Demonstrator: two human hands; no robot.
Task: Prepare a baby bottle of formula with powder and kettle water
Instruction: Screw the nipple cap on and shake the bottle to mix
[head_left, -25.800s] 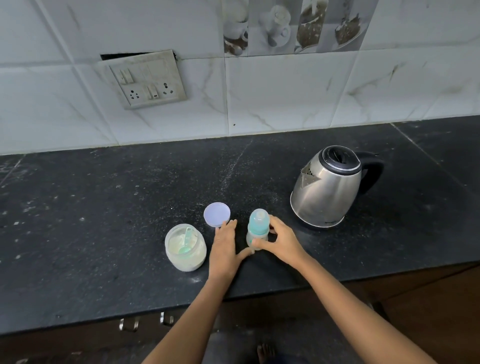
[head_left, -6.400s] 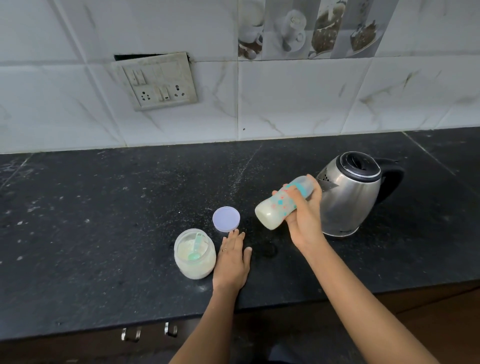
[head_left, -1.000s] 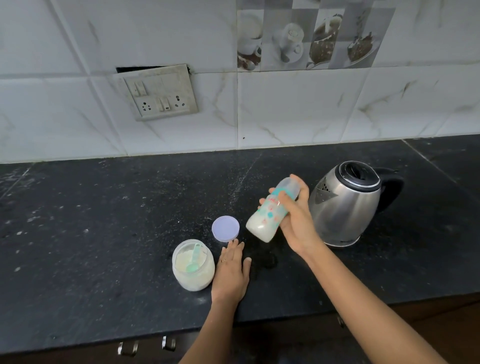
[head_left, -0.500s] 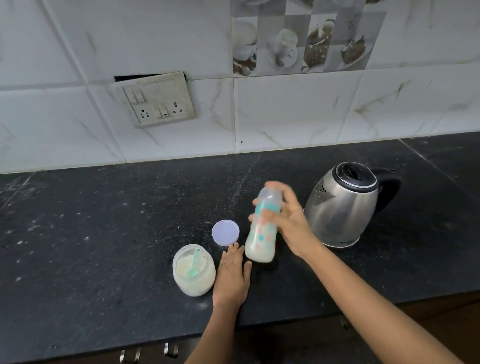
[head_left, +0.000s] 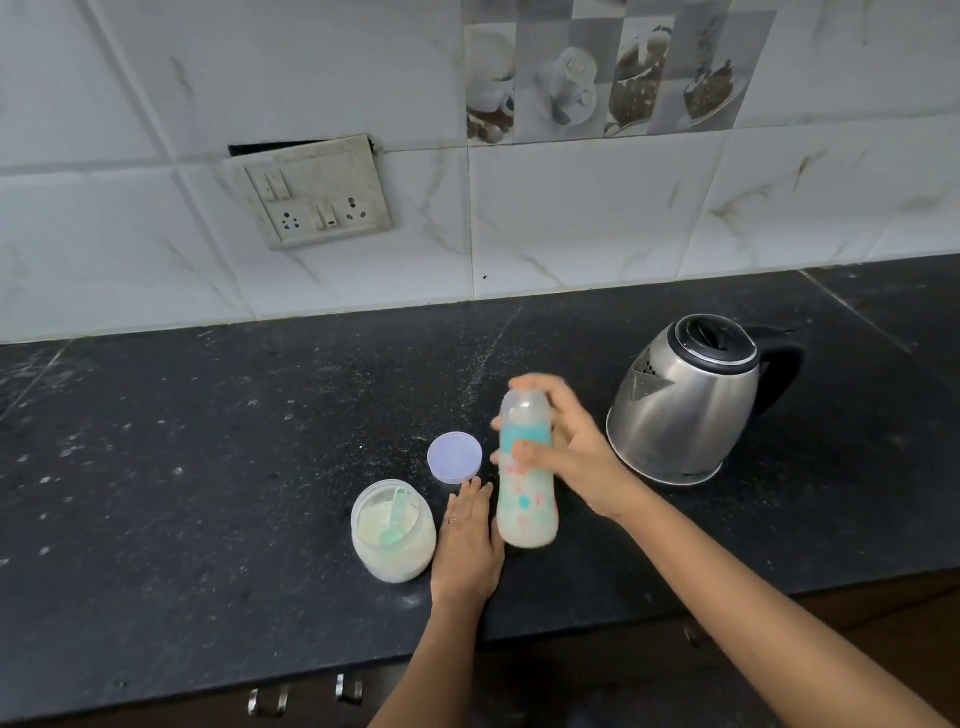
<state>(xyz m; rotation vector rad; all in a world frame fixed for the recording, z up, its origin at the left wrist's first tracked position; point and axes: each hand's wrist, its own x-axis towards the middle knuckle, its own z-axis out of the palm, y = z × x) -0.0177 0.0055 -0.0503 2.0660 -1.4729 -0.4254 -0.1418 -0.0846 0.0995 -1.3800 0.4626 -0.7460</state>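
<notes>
The baby bottle (head_left: 525, 499), capped, with a teal collar and milky liquid inside, stands upright at the counter's front. My right hand (head_left: 566, 452) is wrapped around its upper half. My left hand (head_left: 467, 540) lies flat on the counter, fingers together, between the bottle and the open powder jar (head_left: 392, 535). A teal scoop (head_left: 395, 519) rests in the jar's white powder. The steel kettle (head_left: 685, 405) with a black lid and handle sits to the right of the bottle.
The jar's round pale lid (head_left: 454, 458) lies on the black stone counter (head_left: 208, 467) just behind my left hand. A tiled wall with a switch and socket plate (head_left: 317, 200) rises behind. Cabinet handles (head_left: 306, 696) show below the counter's front edge.
My right hand has swung the bottle from a tilt in the air to upright, lower and nearer my left hand. The left hand has stayed flat on the counter.
</notes>
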